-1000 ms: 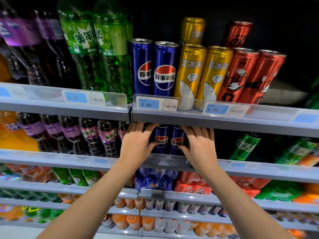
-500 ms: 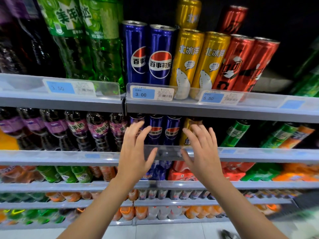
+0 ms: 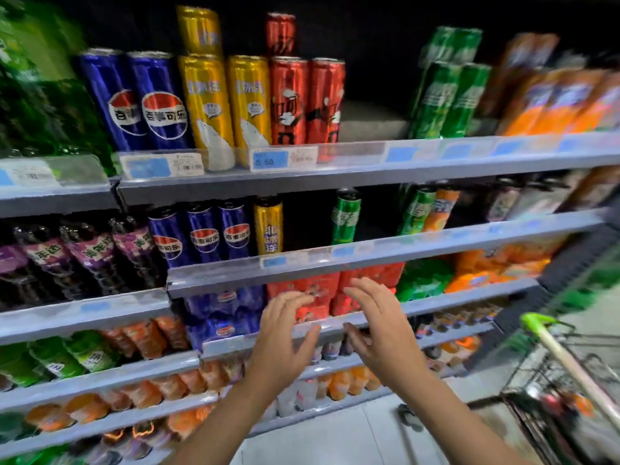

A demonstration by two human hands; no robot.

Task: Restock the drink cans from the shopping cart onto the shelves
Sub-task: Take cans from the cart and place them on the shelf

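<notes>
My left hand point(image 3: 280, 337) and my right hand point(image 3: 379, 327) hang in the air in front of the shelves, fingers spread and loosely bent, holding nothing. On the second shelf point(image 3: 335, 263) stand three blue cola cans point(image 3: 204, 233), one yellow can point(image 3: 268, 226) and a green can point(image 3: 345, 216). The top shelf point(image 3: 369, 162) carries tall blue cans point(image 3: 147, 102), yellow cans point(image 3: 228, 102), red cans point(image 3: 305, 99) and green cans point(image 3: 449, 95). The shopping cart point(image 3: 563, 370) with a green handle stands at the lower right; a few cans show dimly inside it.
Purple soda bottles point(image 3: 77, 260) fill the left of the second shelf. Red and blue multipacks point(image 3: 302, 293) sit on the shelf behind my hands. Orange packs point(image 3: 503, 263) lie to the right. Lower shelves hold small bottles. Pale floor tiles point(image 3: 335, 434) show below.
Both hands have pulled back from the second shelf and dropped lower. The view has swung to the right, bringing the shopping cart into sight.
</notes>
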